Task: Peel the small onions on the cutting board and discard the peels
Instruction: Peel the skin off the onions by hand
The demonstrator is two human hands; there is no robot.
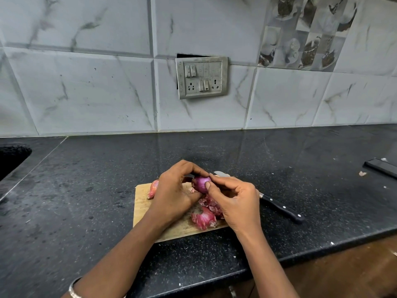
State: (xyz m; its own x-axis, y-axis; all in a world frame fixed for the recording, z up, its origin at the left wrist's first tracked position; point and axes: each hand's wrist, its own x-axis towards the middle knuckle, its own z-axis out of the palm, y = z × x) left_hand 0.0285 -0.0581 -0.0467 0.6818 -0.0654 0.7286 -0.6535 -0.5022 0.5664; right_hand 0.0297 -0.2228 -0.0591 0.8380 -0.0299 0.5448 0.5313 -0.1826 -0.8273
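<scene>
Near the middle of the frame, both hands met over the cutting board (144,203), and the job looked roughly midway. The left hand (176,190) had its fingers (191,167) curled around a small onion (200,182) and held it just above the board. The right hand (235,201) pinched the same onion from the right, thumb pressed on its side. That onion showed smooth, glossy purple flesh, so it seemed nearly bare, with perhaps a last strip of skin to come off.

At the left end of the board, partly behind the left hand, lay a second onion (153,188) with its dry pinkish skin on, so at least that one was left to peel. Below the hands, toward the board's near edge, sat a heap of pink peels (205,217). None of it had been discarded, so that part of the task remained. The heap might have hidden another onion, though the hands covered too much of it to tell.

A knife (281,208) lay right of centre, its blade tip reaching behind the hands and its black handle on the dark surface (86,201). A phone (381,167) rested at the right edge of the frame, well apart from the work.
</scene>
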